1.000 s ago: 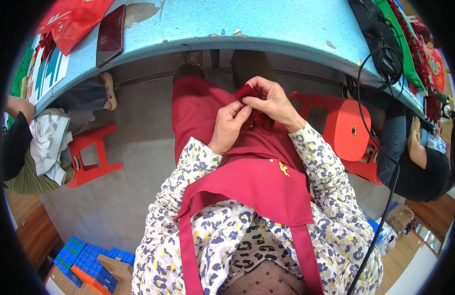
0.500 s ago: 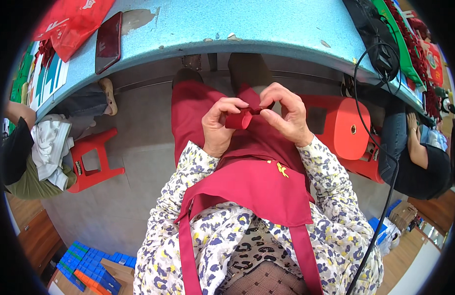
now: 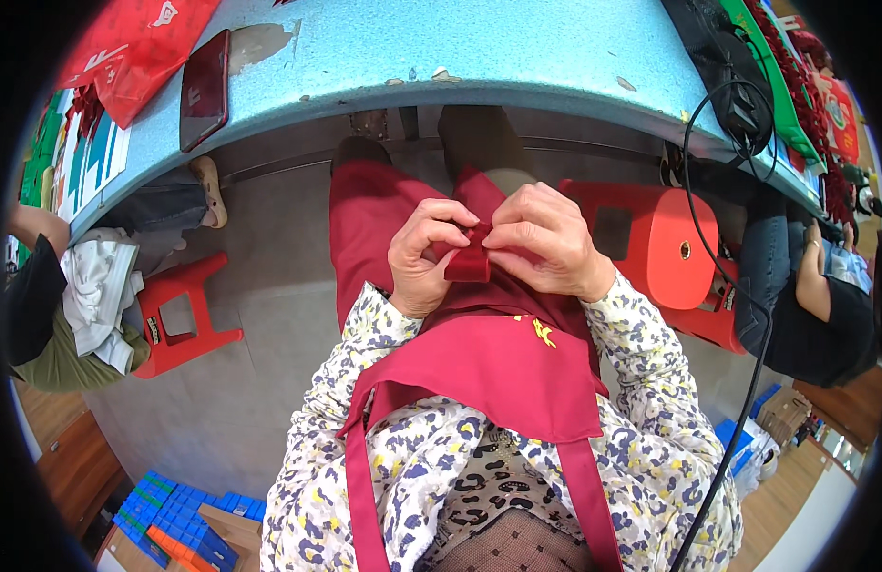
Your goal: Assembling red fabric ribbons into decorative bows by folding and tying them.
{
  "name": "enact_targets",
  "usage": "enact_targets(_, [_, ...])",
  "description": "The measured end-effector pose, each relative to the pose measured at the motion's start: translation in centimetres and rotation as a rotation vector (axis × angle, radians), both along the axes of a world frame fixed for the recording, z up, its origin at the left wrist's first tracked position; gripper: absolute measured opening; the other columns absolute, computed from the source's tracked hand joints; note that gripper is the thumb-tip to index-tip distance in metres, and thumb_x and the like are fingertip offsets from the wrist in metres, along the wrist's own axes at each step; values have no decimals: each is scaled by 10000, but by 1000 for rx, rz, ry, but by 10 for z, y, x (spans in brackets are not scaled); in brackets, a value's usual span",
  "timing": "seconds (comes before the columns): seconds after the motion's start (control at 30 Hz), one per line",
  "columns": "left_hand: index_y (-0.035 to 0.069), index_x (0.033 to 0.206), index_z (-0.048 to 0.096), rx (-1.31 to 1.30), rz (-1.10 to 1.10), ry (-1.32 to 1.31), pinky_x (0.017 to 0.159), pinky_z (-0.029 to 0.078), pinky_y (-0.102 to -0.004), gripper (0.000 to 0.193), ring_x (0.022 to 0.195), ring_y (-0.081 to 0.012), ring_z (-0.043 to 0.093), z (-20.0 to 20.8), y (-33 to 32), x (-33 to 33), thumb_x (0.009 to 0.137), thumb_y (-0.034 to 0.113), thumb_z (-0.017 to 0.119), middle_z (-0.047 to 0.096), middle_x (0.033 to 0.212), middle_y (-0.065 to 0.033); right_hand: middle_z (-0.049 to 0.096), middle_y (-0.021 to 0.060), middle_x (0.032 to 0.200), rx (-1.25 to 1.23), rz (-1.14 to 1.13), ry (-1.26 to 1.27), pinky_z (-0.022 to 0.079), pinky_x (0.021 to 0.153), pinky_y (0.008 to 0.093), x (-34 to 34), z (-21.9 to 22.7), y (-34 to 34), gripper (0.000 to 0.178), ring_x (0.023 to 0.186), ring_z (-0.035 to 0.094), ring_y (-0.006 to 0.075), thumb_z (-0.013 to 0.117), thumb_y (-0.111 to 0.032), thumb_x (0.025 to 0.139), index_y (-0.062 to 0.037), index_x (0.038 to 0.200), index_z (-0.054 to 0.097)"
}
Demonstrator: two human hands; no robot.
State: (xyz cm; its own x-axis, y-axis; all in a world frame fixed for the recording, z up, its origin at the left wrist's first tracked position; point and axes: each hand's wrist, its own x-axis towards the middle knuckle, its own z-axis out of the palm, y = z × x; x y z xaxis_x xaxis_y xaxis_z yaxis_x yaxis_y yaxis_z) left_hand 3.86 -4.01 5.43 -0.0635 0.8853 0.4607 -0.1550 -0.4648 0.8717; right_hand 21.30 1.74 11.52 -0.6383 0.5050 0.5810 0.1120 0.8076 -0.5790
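Near frame centre, a red ribbon loop (image 3: 469, 267) is pinched between the left hand (image 3: 424, 255) and right hand (image 3: 548, 242), fingers closed on it.

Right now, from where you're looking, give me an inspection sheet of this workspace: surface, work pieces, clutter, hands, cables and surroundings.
Surface: light blue table, chipped along its near edge, with a grey patch at upper left.
Work pieces: red fabric band, folded, held over the lap, off the table.
Clutter: dark phone and red plastic bag at left; green tray at right.
Hands: left hand and right hand both pinch the band.
Cables: black cable hangs from the table's right side.
Surroundings: red stool at right, another at left; blue boxes at lower left.
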Motion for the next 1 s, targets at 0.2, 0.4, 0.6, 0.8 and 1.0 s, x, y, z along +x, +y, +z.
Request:
enact_targets(0.2, [54,805,558,62,-4,77,756,496,-305,204,886,-219,587,-4,-1,-3,715,-82,682,606,960,-118,590,46,783,131,-39,-41,419,576,317,-2,-5,-2,292,699,588,216,744,-5,571,-66,836,636])
enact_targets(0.4, [53,787,542,76,-55,-25,751,490,-314,217,883,-214,584,-13,-2,-7,704,-121,642,602,963,-110,585,45,775,143,-15,22,420,584,316,3,-10,-1,299,697,583,214,706,10,566,-61,848,634])
enact_targets(0.6, [36,831,556,-173,-93,-230,772,466,-282,193,888,-177,569,-2,-11,-2,726,-97,647,600,928,-91,580,56,768,64,-14,9,435,600,325,-2,-19,-3,280,693,581,234,684,8,580,-47,849,626])
enact_targets(0.8, [27,929,585,-379,-101,-78,791,453,-241,148,840,-114,557,-5,-9,-6,804,-35,635,598,888,-39,581,64,763,-696,-94,115,441,608,300,-16,-31,-10,113,679,577,194,634,-33,732,-10,838,603])
enact_targets(1.0, [22,998,600,-720,-129,-352,785,455,-213,156,815,-76,563,-6,-7,1,845,2,620,599,916,10,601,22,782,-548,-153,-155,429,616,248,-31,-37,4,133,690,565,112,575,-133,879,-2,884,593])
